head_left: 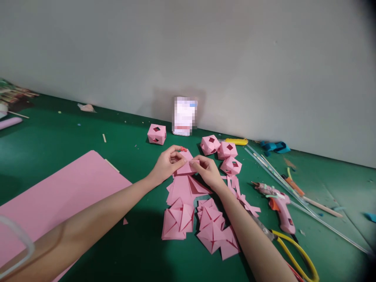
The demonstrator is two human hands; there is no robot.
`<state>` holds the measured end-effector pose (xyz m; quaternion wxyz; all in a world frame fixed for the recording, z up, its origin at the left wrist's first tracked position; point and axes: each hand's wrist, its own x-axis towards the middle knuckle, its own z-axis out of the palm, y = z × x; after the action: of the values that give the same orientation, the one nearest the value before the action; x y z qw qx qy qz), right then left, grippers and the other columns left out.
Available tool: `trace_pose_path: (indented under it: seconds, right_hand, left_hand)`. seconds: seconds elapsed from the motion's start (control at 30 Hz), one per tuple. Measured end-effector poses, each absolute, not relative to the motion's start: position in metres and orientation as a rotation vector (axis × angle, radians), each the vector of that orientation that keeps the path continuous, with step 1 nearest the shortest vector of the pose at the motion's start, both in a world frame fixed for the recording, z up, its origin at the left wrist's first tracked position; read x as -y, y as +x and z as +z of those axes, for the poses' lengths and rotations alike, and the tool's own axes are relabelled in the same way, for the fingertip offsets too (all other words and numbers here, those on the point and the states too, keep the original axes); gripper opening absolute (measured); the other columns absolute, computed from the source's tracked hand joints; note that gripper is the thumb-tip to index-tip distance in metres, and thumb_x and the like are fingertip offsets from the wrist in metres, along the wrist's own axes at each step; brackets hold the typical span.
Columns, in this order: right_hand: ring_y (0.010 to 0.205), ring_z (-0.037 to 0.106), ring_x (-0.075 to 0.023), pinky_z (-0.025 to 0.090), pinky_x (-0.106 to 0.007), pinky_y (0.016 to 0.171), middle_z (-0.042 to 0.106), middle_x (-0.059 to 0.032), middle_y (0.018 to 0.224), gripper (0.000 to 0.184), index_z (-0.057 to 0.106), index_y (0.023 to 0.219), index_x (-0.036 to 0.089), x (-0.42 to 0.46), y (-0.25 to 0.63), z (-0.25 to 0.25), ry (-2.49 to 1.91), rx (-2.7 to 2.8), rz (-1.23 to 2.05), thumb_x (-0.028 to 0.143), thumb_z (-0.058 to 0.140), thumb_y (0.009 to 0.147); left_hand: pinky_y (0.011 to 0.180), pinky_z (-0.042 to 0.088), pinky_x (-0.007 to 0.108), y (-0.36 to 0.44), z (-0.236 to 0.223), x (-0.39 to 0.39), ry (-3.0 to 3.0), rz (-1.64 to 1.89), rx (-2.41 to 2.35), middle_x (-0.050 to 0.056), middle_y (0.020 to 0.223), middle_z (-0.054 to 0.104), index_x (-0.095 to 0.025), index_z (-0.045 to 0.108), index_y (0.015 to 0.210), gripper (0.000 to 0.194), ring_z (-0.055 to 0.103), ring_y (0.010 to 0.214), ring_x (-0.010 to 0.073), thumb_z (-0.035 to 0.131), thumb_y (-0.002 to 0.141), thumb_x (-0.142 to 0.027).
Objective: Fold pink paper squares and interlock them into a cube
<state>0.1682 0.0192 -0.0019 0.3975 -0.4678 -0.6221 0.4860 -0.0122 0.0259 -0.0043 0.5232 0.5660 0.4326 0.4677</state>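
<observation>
My left hand (168,163) and my right hand (207,169) meet over the green table (58,145), both pinching a folded pink paper piece (185,167) held just above the surface. Below my hands lie flat pink paper squares (183,188) and a pile of folded pink paper units (199,225). One finished pink paper cube (156,134) stands to the left behind my hands. Three more pink cubes (226,153) cluster to the right.
A large pink paper sheet (67,188) covers the left front. A pink glue gun (277,201), yellow-handled scissors (293,254), glue sticks (273,170), a yellow cutter (236,141) and a blue ribbon (274,147) lie on the right. A phone (184,116) leans on the wall.
</observation>
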Motion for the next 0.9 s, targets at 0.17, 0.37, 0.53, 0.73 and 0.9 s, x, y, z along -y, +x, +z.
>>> trace_pose_path:
  seconds: [0.17,0.37,0.53,0.73,0.9]
  right_hand:
    - [0.063,0.052,-0.0147,0.042,-0.026,0.061,0.059,0.0001,0.068,0.024,0.062,0.074,0.019,-0.017,0.1675,-0.0044,-1.186,1.619,1.154,0.04,0.06,0.086]
    - [0.062,0.052,-0.0144,0.043,-0.026,0.059,0.062,-0.0002,0.073,0.024,0.064,0.082,0.019,-0.0157,0.1658,-0.0055,-1.219,1.534,1.077,0.043,0.065,0.083]
    - [0.064,0.055,-0.0145,0.044,-0.026,0.061,0.062,-0.0005,0.073,0.021,0.064,0.079,0.019,-0.0164,0.1669,-0.0053,-1.192,1.54,1.09,0.039,0.066,0.082]
    - [0.061,0.054,-0.0141,0.044,-0.024,0.057,0.063,-0.0004,0.072,0.022,0.064,0.081,0.018,-0.0162,0.1651,-0.0066,-1.234,1.537,1.04,0.04,0.062,0.084]
    - [0.061,0.055,-0.0137,0.043,-0.024,0.058,0.062,0.0003,0.07,0.019,0.064,0.077,0.018,-0.018,0.1669,-0.0093,-1.165,1.508,1.068,0.036,0.064,0.083]
  left_hand:
    - [0.073,0.051,0.027,-0.0121,-0.0059,-0.0264,1.394,1.089,-1.024,0.003,0.084,0.071,-0.018,0.056,0.108,0.037,0.067,0.077,0.0152,0.073,0.078,-0.032]
    - [0.074,0.052,0.028,-0.0125,-0.0052,-0.0259,1.365,1.107,-1.041,0.003,0.084,0.07,-0.017,0.056,0.106,0.036,0.068,0.079,0.0161,0.074,0.078,-0.033]
    - [0.074,0.053,0.029,-0.0128,-0.005,-0.0246,1.386,1.06,-1.043,0.005,0.089,0.072,-0.018,0.054,0.107,0.039,0.07,0.079,0.0168,0.074,0.078,-0.033]
    - [0.084,0.053,0.032,-0.012,-0.004,-0.0245,1.357,1.08,-1.07,0.003,0.086,0.073,-0.017,0.053,0.107,0.041,0.07,0.083,0.0178,0.075,0.077,-0.034]
    - [0.079,0.053,0.03,-0.0132,-0.0056,-0.0254,1.393,1.045,-1.075,0.003,0.084,0.072,-0.018,0.054,0.106,0.039,0.069,0.079,0.017,0.075,0.077,-0.034]
